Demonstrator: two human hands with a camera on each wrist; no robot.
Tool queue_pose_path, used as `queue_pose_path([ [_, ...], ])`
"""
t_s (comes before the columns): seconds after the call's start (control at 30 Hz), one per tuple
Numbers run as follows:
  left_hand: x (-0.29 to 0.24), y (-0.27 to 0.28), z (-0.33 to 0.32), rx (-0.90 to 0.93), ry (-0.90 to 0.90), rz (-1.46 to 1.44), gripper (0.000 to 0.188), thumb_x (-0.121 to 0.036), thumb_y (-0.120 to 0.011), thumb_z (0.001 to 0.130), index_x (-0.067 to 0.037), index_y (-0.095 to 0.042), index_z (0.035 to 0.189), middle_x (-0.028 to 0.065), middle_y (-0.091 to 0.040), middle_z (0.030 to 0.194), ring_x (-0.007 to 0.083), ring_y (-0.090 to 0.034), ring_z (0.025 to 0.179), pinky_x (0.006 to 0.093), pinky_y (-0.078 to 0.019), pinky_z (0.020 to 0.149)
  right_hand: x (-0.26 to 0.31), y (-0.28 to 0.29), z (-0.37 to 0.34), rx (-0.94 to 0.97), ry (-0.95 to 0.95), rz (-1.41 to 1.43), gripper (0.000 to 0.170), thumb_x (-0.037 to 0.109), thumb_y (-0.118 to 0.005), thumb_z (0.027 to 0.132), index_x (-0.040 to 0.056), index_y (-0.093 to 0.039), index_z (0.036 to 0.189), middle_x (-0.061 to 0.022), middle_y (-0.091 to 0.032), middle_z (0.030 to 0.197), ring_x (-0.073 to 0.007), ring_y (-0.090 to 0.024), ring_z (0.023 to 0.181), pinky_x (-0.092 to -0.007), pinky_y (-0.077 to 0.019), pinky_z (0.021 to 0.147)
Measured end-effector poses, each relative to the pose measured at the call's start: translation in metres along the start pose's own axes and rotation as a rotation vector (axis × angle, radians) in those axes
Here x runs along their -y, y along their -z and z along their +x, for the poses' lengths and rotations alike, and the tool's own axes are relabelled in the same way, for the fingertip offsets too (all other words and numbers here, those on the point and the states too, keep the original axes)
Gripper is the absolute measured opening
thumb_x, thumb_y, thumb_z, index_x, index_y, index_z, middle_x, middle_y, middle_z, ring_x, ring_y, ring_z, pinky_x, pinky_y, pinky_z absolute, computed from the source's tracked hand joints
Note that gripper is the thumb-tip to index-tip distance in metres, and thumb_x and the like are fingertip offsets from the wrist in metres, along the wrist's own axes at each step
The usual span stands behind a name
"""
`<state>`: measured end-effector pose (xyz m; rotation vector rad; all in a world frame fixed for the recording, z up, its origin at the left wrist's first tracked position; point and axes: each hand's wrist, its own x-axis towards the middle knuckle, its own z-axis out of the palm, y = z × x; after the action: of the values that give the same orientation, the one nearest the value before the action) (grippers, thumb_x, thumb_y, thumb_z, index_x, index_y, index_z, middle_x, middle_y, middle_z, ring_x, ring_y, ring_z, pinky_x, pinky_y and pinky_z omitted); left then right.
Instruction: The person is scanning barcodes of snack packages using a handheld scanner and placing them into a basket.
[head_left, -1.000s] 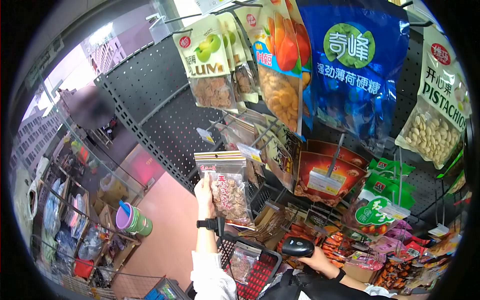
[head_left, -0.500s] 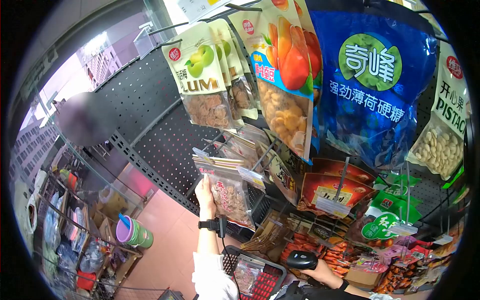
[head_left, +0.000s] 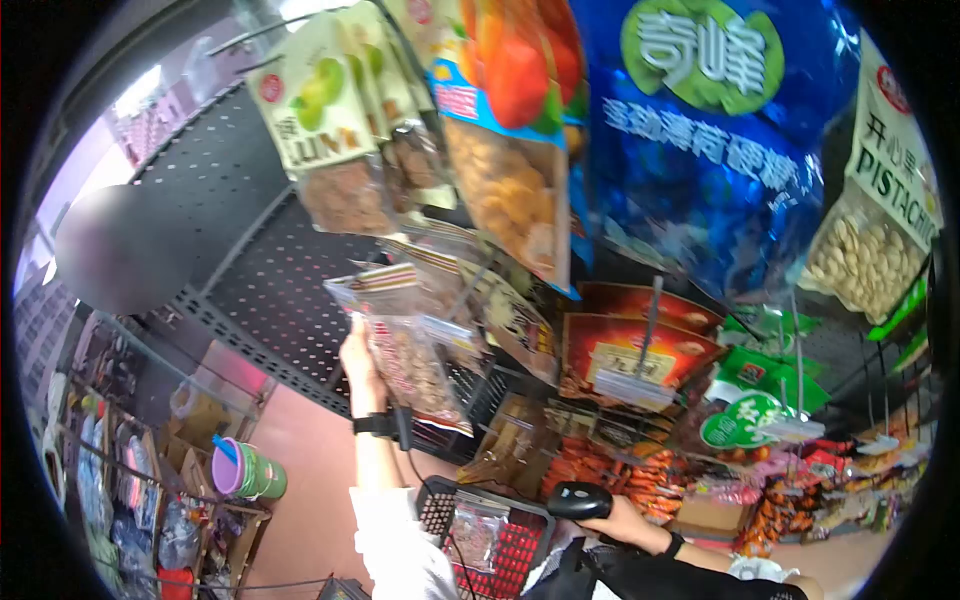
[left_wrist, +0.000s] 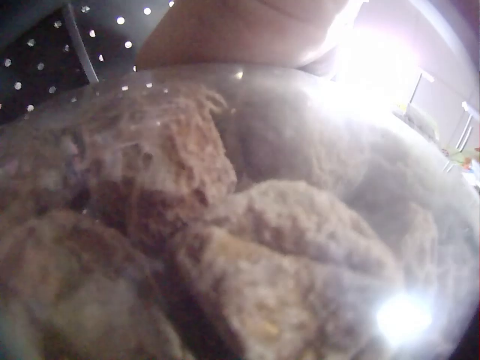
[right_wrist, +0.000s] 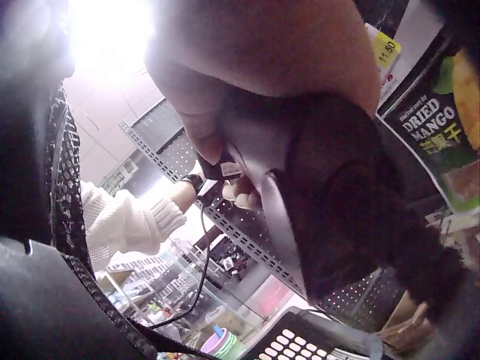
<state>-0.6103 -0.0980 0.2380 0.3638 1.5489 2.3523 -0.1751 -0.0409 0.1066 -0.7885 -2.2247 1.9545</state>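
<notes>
My left hand point(head_left: 362, 362) grips the left edge of a clear snack bag point(head_left: 408, 362) with a striped top and brown dried pieces inside. It is beside the hanging packets point(head_left: 440, 270) on the rack, and its top overlaps them. Lumpy pieces behind shiny film fill the left wrist view, with part of the hand point(left_wrist: 240, 34) along the top. Low in the head view, my right hand point(head_left: 628, 527) holds a black handheld scanner point(head_left: 578, 500). That scanner point(right_wrist: 285, 165) looms dark and close in the right wrist view.
A black basket point(head_left: 540, 535) below contains another clear snack bag point(head_left: 475, 535). Plum packs point(head_left: 325, 110), a large blue candy bag point(head_left: 700, 200) and pistachio packs point(head_left: 870, 250) hang from the black pegboard point(head_left: 265, 270). A purple-and-green bucket point(head_left: 262, 472) stands on the floor at left.
My left hand has brought the snack bag from in front of the rack to the hanging packets, turning its face away. The head view has shifted. My right hand keeps the scanner low.
</notes>
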Motion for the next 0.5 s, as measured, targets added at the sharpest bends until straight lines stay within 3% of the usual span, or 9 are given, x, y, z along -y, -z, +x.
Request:
queue_pose_path([
  [0.07, -0.003, -0.002, -0.003, 0.064, 0.003, 0.013, 0.042, -0.042, -0.054, 0.086, -0.003, -0.057, 0.101, 0.005, -0.061, 0.089, 0.0168, -0.058, 0.078, 0.0316, -0.0482, 0.071, 0.009, 0.004, -0.007, 0.01, -0.02, 0.006, 0.039, 0.025, -0.071, 0.072, 0.0058, -0.06, 0.104, -0.0103, -0.066, 0.091, -0.0178, -0.063, 0.086, -0.0333, -0.0472, 0.078],
  [0.1, -0.005, -0.005, -0.005, 0.031, 0.036, -0.03, 0.035, -0.037, -0.056, 0.086, -0.004, -0.06, 0.095, 0.0029, -0.062, 0.085, 0.0129, -0.058, 0.074, 0.0282, -0.0476, 0.067, 0.006, 0.005, -0.006, 0.024, -0.017, 0.018, 0.04, 0.026, -0.072, 0.072, 0.0055, -0.06, 0.105, -0.0109, -0.066, 0.093, -0.0185, -0.062, 0.088, -0.0334, -0.0471, 0.079],
  [0.3, -0.002, -0.006, -0.007, 0.028, 0.044, 0.013, 0.032, -0.035, -0.057, 0.086, -0.004, -0.06, 0.095, 0.0032, -0.062, 0.084, 0.0128, -0.059, 0.074, 0.0281, -0.0482, 0.066, -0.002, 0.0, -0.011, -0.009, -0.024, 0.022, 0.036, 0.028, -0.071, 0.072, 0.0057, -0.062, 0.099, -0.0092, -0.066, 0.09, -0.0205, -0.063, 0.086, -0.0322, -0.0479, 0.077],
  [0.5, -0.006, -0.009, -0.008, -0.029, -0.001, 0.098, 0.03, -0.032, -0.056, 0.087, -0.002, -0.062, 0.092, 0.002, -0.061, 0.083, 0.0109, -0.056, 0.071, 0.0263, -0.046, 0.065, -0.018, -0.005, -0.009, -0.005, -0.045, 0.069, 0.031, 0.024, -0.07, 0.074, 0.0059, -0.063, 0.098, -0.0069, -0.066, 0.081, -0.0149, -0.062, 0.074, -0.0302, -0.0483, 0.069],
])
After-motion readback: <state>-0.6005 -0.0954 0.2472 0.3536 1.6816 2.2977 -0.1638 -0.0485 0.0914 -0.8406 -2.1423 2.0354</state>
